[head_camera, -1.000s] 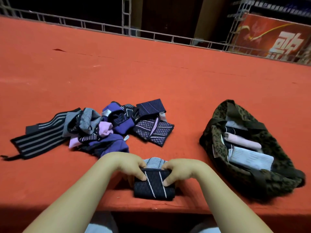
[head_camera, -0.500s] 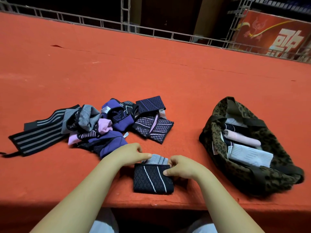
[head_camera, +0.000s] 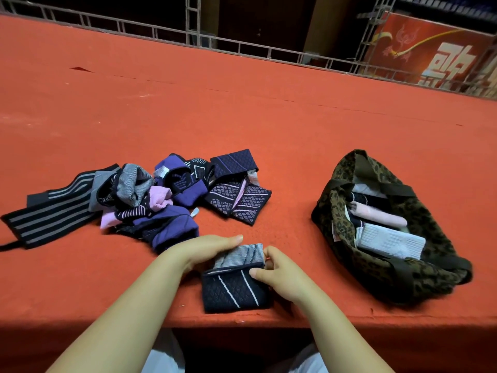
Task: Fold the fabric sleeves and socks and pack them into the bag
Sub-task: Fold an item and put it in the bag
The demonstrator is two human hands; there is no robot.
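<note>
A folded dark navy sock [head_camera: 233,289] with white diagonal stripes and a grey ribbed cuff lies at the near edge of the red table. My left hand [head_camera: 204,251] lies over its left top corner, fingers stretched across the grey cuff. My right hand [head_camera: 274,270] pinches the sock's upper right edge with thumb and curled fingers. A pile of loose socks and sleeves [head_camera: 150,200] in purple, pink, grey and black sits to the left behind my hands. The leopard-print bag [head_camera: 341,224] stands open at the right with folded pieces inside.
A long black sleeve with grey stripes [head_camera: 51,211] stretches out at the far left. A folded navy diamond-pattern pair [head_camera: 239,200] lies beside the pile. The red table [head_camera: 269,117] stretches far back to a metal railing [head_camera: 188,36]. A red banner hangs at upper right.
The grey cuff has come further out from under the navy fold. My left hand has slid up and right over the cuff; my right hand has shifted to the sock's upper right edge.
</note>
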